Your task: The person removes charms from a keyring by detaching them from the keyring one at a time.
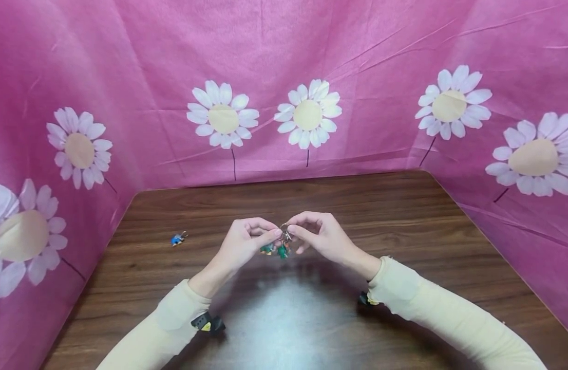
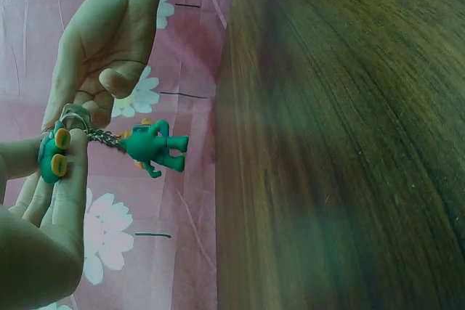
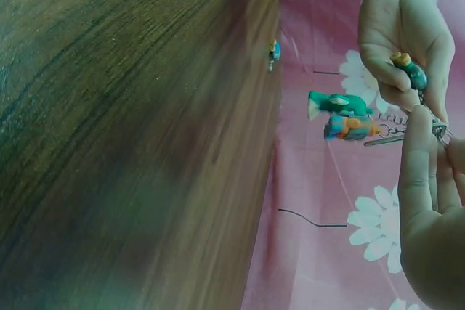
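Both hands at one key ring [image 1: 285, 226]: left hand [image 1: 244, 241] and right hand [image 1: 324, 237] each pinch metal at the ring, thumb against fingers, charms hanging just below the grip. Head view: charms a small green cluster, partly hidden by the fingers. Left wrist view gives more: a smooth green figure [image 2: 150, 149] with arms and two legs, hung by a chain from the grip; a rounded green charm [image 2: 53, 157] with two yellow-orange ovals lies against the left fingers. Right wrist view adds an orange-and-blue figure [image 3: 352, 128] close beside the green one, plus a flat metal strip [image 3: 383, 140] projecting from the grip. A blue charm with its own ring [image 1: 176, 240] rests on the wood-grain table [image 1: 381, 205], well apart, left of the grip; seen in head and right wrist views.
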`<state>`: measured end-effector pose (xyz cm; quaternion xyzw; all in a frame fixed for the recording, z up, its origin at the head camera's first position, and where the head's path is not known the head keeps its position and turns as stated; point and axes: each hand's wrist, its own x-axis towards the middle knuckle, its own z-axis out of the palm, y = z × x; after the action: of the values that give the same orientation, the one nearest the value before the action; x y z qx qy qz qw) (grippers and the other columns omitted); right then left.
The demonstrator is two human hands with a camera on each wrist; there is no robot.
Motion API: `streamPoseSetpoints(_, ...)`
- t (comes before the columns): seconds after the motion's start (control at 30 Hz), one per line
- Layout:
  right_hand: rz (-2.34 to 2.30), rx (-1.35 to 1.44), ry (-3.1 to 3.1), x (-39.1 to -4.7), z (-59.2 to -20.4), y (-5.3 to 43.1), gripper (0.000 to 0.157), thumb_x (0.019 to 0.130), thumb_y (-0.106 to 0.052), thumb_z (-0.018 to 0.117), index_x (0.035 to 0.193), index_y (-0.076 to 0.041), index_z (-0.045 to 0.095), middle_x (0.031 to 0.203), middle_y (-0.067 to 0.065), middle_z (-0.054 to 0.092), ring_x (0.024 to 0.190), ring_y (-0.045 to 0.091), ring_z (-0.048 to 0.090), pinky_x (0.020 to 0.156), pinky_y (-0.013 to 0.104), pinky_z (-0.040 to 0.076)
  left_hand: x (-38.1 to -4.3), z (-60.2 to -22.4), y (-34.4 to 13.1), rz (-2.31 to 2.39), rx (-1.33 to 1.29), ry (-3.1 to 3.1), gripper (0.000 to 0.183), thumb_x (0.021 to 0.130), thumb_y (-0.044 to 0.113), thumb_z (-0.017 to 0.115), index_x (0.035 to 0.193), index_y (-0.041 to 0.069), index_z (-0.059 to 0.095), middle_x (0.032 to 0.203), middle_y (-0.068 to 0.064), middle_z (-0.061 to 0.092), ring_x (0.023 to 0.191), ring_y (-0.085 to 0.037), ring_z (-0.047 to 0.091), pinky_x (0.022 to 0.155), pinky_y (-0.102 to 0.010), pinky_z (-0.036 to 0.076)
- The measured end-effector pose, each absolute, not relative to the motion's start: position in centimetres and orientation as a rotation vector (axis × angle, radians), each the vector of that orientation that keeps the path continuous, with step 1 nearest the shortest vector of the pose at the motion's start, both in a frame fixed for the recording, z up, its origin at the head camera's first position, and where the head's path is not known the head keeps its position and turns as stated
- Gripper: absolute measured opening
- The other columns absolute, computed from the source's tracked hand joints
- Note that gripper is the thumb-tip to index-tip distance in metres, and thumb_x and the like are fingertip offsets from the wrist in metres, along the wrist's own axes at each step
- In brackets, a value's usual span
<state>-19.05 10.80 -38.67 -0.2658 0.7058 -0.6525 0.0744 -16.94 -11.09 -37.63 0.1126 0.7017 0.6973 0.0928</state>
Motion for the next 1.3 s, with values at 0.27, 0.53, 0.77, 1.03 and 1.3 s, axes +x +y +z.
streamPoseSetpoints(0.27, -1.726, -0.97, 2.228, -19.1, -37.8, 11.5, 0.008, 0.097, -0.006, 0.07, 0.102, -0.005, 0.075, 0.083, 0.01, 0.072, 0.064, 0.028, 0.069, 0.053, 0.046, 0.06, -16.8, -37.5, -11.2, 2.008, 0.366, 2.093, 0.016, 0.094, 0.008, 0.074, 0.1, -0.007, 0.072, 0.084, -0.019, 0.075, 0.074, -0.019, 0.073, 0.064, -0.029, 0.061)
streamPoseSetpoints(0.53, -1.771, -0.876, 2.084, -19.1, -37.6, 11.5, 0.015, 0.095, -0.005, 0.071, 0.109, 0.002, 0.071, 0.095, 0.021, 0.07, 0.078, 0.035, 0.07, 0.063, 0.052, 0.061, -17.0, -37.0, -11.4, 2.069, 0.352, 2.08, 0.017, 0.094, 0.006, 0.072, 0.102, -0.009, 0.07, 0.084, -0.015, 0.075, 0.074, -0.019, 0.073, 0.066, -0.03, 0.061)
streamPoseSetpoints(0.77, -1.858, -0.781, 1.983, -19.2, -38.1, 11.8, 0.013, 0.098, -0.006, 0.067, 0.106, 0.004, 0.069, 0.099, 0.02, 0.07, 0.085, 0.041, 0.07, 0.069, 0.055, 0.06, -17.0, -36.9, -11.5, 2.06, 0.345, 2.066, 0.021, 0.094, 0.009, 0.073, 0.105, -0.009, 0.071, 0.086, -0.015, 0.075, 0.075, -0.017, 0.073, 0.073, -0.044, 0.062)
streamPoseSetpoints(1.03, -1.895, -0.742, 2.011, -19.3, -37.9, 12.1, 0.013, 0.099, -0.007, 0.066, 0.107, 0.003, 0.067, 0.094, 0.015, 0.07, 0.078, 0.029, 0.069, 0.064, 0.045, 0.062, -17.3, -37.1, -12.0, 1.917, 0.451, 2.043, 0.025, 0.091, 0.01, 0.077, 0.109, -0.006, 0.072, 0.095, -0.027, 0.073, 0.077, -0.019, 0.074, 0.068, -0.032, 0.061)
streamPoseSetpoints(1.3, -1.868, -0.737, 2.056, -19.5, -37.9, 12.2, 0.013, 0.098, -0.007, 0.067, 0.108, 0.001, 0.069, 0.092, 0.015, 0.069, 0.074, 0.029, 0.065, 0.062, 0.046, 0.061, -17.3, -36.9, -12.1, 1.877, 0.474, 2.061, 0.025, 0.09, 0.011, 0.077, 0.109, -0.005, 0.073, 0.095, -0.02, 0.075, 0.086, -0.031, 0.075, 0.071, -0.033, 0.062)
